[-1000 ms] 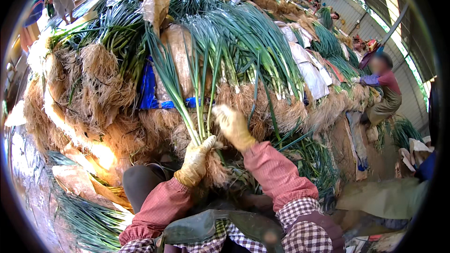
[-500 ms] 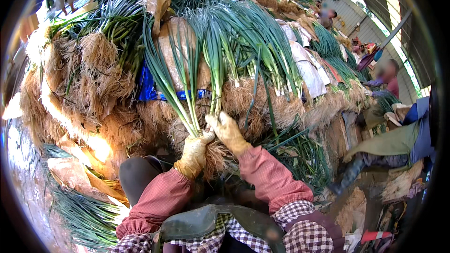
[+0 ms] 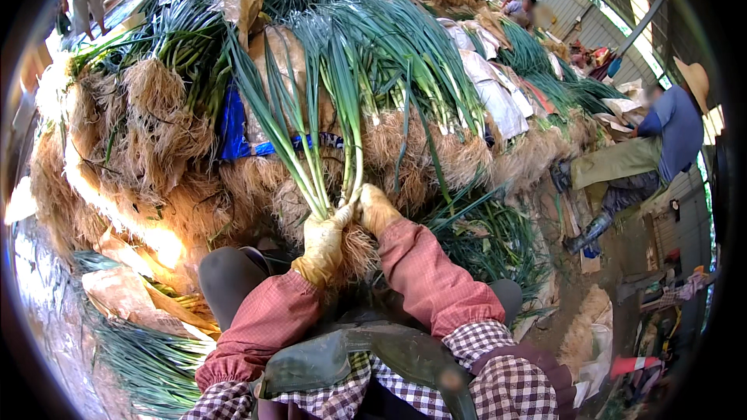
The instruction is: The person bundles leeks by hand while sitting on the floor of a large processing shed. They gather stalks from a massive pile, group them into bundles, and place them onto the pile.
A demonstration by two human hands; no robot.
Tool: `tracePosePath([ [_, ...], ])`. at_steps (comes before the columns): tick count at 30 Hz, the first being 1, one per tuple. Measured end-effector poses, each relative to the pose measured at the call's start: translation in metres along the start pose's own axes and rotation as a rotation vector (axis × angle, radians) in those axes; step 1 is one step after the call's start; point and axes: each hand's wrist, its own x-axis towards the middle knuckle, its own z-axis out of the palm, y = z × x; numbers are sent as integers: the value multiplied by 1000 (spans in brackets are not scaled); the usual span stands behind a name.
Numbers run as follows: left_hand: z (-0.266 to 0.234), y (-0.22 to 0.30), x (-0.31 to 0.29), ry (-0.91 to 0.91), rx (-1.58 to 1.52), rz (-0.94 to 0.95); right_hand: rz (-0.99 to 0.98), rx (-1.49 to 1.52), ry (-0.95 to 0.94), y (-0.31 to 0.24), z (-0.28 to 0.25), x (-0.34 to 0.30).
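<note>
Both my hands wear dirty yellowish gloves and meet in front of my lap. My left hand [image 3: 321,247] is closed round the white lower stalks of a small bunch of green onions [image 3: 303,157], whose long leaves fan up and away over the heap. Shaggy tan roots [image 3: 358,253] hang below the grip, between my hands. Close against the left one, my right hand [image 3: 378,210] has its fingers bent round the base of a few green onion stalks; its fingertips are partly hidden.
Ahead rises a large heap of green onions [image 3: 420,54] with roots facing me. Loose green leaves [image 3: 490,245] lie at right, more green onions [image 3: 144,358] at lower left. A person [image 3: 673,128] in blue works at far right; another person [image 3: 520,12] is farther back.
My right hand has come down against my left and closed at the stalk bases. More stalks now gather at the left hand. The view has shifted, showing more of the person at right.
</note>
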Motion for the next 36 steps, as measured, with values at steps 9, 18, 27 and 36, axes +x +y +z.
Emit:
tracePosePath([
  [9,-3,33,2,-171,-313,-315,-68,-465,-360,19,-12,-50],
  [18,-4,15,-9,-412,-440,-472,-95,237,-269,-46,31,0],
  [27,-11,5,0,-473,-354,-458,173,516,-480,-37,17,9],
  [36,-9,2,2,-515,-350,-458,234,323,-479,-26,-2,6],
])
